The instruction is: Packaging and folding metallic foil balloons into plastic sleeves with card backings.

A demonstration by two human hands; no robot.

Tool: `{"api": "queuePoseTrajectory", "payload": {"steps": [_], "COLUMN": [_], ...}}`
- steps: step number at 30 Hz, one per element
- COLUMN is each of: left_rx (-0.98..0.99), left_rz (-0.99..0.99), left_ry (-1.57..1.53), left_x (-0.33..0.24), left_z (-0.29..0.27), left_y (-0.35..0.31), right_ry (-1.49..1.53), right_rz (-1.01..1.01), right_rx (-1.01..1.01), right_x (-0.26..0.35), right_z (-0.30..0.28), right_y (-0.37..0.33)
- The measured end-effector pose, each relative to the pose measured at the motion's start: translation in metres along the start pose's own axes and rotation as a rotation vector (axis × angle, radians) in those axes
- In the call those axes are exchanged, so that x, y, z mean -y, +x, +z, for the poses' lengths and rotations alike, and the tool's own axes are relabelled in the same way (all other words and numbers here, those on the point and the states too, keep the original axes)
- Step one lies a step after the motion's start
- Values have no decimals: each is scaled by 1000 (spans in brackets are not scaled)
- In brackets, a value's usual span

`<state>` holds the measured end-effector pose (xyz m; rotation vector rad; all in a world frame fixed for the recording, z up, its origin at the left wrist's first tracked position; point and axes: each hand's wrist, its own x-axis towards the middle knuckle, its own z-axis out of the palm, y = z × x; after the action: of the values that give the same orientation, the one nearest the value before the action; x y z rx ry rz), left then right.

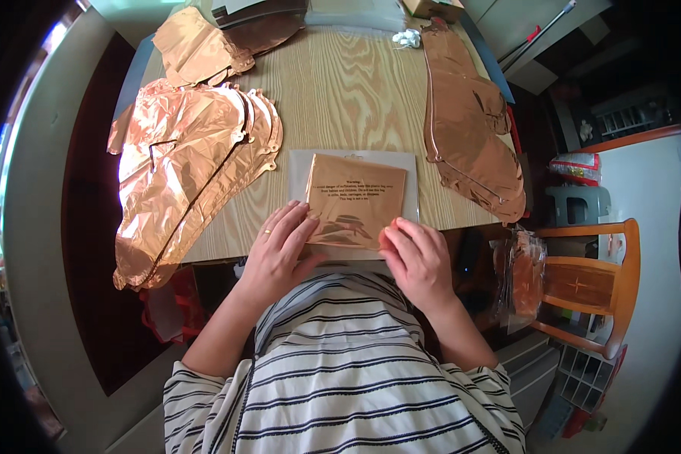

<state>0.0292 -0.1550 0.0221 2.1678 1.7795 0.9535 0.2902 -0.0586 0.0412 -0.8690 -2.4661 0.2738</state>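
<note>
A folded rose-gold foil balloon lies flat at the table's near edge, in or under a clear plastic bag with a printed notice. My left hand lies on the bag's left edge, its fingers stretched out and a ring on one of them. At the lower right corner, the thumb and fingertips of my right hand are pinched together on the bag's edge. Just what part of the bag or foil sits between those fingertips is hard to make out.
Flat rose-gold foil balloons with tabs are piled on the table's left, overhanging its near edge. More foil balloons lie along the right side. Clear bags are stacked at the far edge, near a white crumpled bit. A wooden chair stands right.
</note>
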Motion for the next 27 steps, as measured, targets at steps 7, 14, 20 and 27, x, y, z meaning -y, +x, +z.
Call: {"api": "queuePoseTrajectory", "payload": {"steps": [7,14,20,27], "left_rx": [-15,-32,-63,-79], "left_rz": [54,121,182,71], "left_ry": [50,42,134,34], "left_x": [4,8,8,-11], "left_z": [3,4,7,-3], "left_y": [-2,-6,-16,-18], "right_ry": [-22,7,78,1232], "right_rz": [-41,-30,120,921], "right_rx": [-7,3,-148,-240], "right_x": [-14,-15,-9,10], "right_z": [2,-1,2,22], "right_y": [2,-11,-34,-75]}}
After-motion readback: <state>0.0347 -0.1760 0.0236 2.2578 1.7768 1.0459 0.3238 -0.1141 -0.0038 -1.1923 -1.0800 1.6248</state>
